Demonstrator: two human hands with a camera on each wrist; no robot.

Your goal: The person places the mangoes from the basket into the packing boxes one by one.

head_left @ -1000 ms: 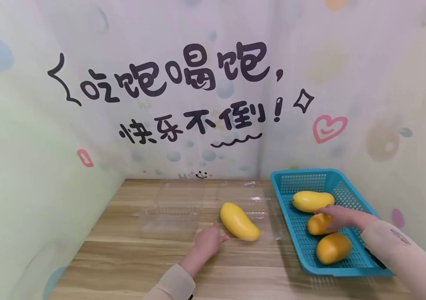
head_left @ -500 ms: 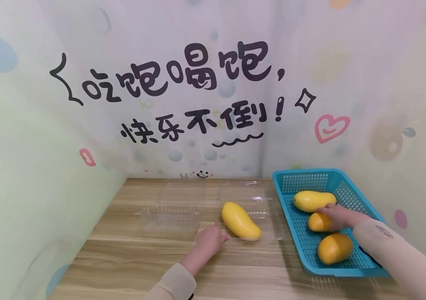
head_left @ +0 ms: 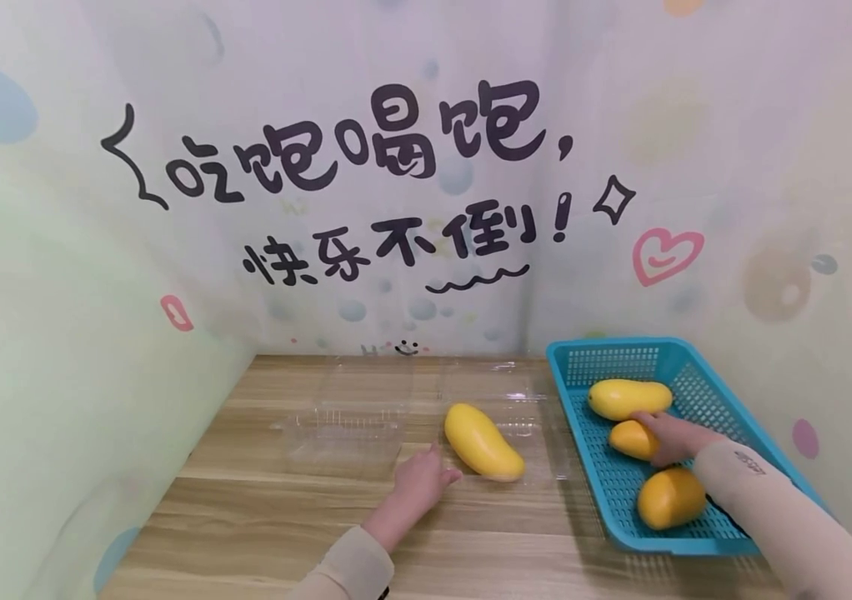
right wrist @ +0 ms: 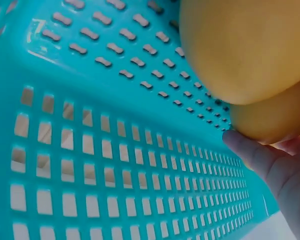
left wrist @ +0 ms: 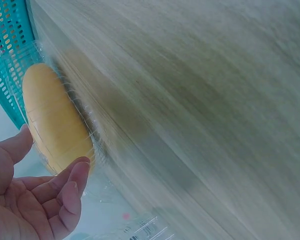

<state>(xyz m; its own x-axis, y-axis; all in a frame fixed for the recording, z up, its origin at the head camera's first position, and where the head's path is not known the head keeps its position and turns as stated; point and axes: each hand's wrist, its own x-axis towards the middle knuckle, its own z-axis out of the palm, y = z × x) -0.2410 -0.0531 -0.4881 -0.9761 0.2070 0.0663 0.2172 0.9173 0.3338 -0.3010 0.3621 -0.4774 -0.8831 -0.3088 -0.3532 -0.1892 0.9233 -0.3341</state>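
Note:
A blue-green plastic basket (head_left: 601,492) on the right holds three mangoes. My right hand (head_left: 677,437) reaches into it and grips the middle orange mango (head_left: 632,440), fingers along its side in the right wrist view. A long yellow mango (head_left: 630,400) lies behind that hand, and an orange mango (head_left: 671,498) lies in front. Another yellow mango (head_left: 483,443) lies in a clear plastic clamshell box (head_left: 546,458) left of the basket. Beside this box is my left hand (head_left: 417,482), its fingers loosely bent at the box's edge, in the left wrist view.
A second clear clamshell box (head_left: 343,437) stands with its lid raised on the wooden table (head_left: 306,533), left of the first. A printed wall covering (head_left: 426,325) closes off the back and sides.
My right hand has drawn slightly nearer and turned, and the middle mango in it has tilted and shifted a little left. The left hand has stayed in place.

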